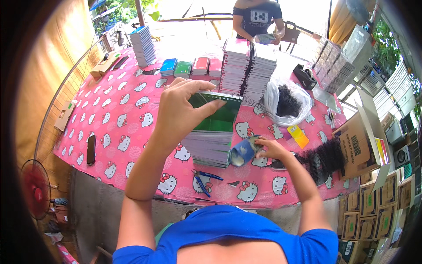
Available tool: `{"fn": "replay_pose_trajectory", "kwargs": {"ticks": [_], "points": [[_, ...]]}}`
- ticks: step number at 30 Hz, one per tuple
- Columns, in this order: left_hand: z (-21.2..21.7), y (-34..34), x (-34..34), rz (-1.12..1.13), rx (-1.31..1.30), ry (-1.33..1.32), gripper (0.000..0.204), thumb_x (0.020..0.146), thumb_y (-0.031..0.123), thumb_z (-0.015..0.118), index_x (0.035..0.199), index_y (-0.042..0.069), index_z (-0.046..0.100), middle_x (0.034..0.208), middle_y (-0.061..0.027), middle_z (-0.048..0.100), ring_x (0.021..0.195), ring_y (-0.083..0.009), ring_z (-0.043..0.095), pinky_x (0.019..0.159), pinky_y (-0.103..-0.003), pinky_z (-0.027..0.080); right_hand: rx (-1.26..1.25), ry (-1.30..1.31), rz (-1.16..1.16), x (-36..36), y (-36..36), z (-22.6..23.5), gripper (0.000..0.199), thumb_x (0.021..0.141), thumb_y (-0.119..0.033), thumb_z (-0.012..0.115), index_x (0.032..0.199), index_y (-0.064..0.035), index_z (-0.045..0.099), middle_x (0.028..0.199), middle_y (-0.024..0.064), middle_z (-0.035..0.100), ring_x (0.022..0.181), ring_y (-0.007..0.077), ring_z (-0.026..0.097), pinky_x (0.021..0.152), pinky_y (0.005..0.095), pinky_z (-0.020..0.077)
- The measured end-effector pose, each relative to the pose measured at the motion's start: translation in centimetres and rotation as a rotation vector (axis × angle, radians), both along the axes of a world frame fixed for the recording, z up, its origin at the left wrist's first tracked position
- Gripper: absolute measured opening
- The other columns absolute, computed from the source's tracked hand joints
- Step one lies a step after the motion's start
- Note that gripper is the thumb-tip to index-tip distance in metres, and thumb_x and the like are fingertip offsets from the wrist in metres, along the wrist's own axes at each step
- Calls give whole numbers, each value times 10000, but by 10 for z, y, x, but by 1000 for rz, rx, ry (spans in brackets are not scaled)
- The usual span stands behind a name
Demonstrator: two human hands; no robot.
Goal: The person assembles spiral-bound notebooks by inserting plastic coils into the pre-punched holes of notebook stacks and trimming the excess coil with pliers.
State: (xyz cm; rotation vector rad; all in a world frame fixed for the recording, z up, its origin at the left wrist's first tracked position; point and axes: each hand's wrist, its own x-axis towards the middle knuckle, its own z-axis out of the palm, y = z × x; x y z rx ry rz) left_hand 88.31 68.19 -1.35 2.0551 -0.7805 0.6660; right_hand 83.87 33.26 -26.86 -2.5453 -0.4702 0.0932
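My left hand (187, 99) pinches the top edge of a green-covered notebook (220, 115) between thumb and fingers. A row of punched holes runs along that edge. From its right corner a loose wire coil (251, 103) stretches right. Beneath the notebook, a thick pile of pages (206, 148) rests on the table. My right hand (272, 149) is closed on the right end of a blue tube-like thing (243, 152) with a pale open end; its kind is unclear. Blue-handled cutters (205, 181) lie near the front edge.
Tall notebook stacks (235, 66) stand ahead. A white plastic bag (303, 115) holds black coils (288, 103). More black coils (318, 160) lie by a cardboard box (360, 147) at right. A phone (91, 149) lies left. Across the table, a person (258, 22) holds a booklet.
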Motion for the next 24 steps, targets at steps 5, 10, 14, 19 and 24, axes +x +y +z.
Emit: {"fn": "replay_pose_trajectory", "kwargs": {"ticks": [5, 10, 14, 19, 24], "points": [[-4, 1, -2, -23, -53, 66, 254, 647, 188, 818, 845, 62, 724, 795, -62, 669, 778, -161, 598, 700, -298, 484, -211, -152, 3, 0, 8, -1, 546, 708, -262, 712, 1213, -135, 547, 1019, 128, 647, 925, 317, 629, 746, 422, 513], [-2, 0, -9, -64, -79, 77, 241, 642, 196, 800, 822, 59, 718, 753, -71, 662, 788, -199, 588, 719, -332, 475, -13, -428, -438, 29, -10, 57, 472, 702, -199, 720, 1110, -50, 535, 833, 188, 636, 776, 382, 633, 663, 441, 503], [-3, -6, -4, -23, -75, 104, 242, 644, 193, 803, 827, 60, 718, 751, -72, 645, 776, -184, 602, 694, -316, 483, 152, -483, -361, 62, 4, 120, 442, 660, -113, 733, 1020, 23, 515, 871, 223, 641, 821, 382, 641, 702, 417, 505], [4, -6, -4, -13, -40, 147, 246, 647, 185, 813, 824, 49, 709, 748, -48, 611, 722, -145, 612, 658, -283, 483, 1236, -118, 61, 63, 40, 240, 530, 654, -70, 677, 1172, -48, 568, 971, 166, 665, 926, 274, 652, 768, 374, 505], [5, -6, 0, -61, -62, 223, 314, 640, 161, 809, 909, 58, 687, 807, -74, 649, 766, -161, 635, 706, -287, 496, -16, -392, -51, 74, 69, 273, 432, 593, 19, 650, 1022, -15, 604, 965, 133, 656, 891, 273, 636, 779, 368, 522]]}}
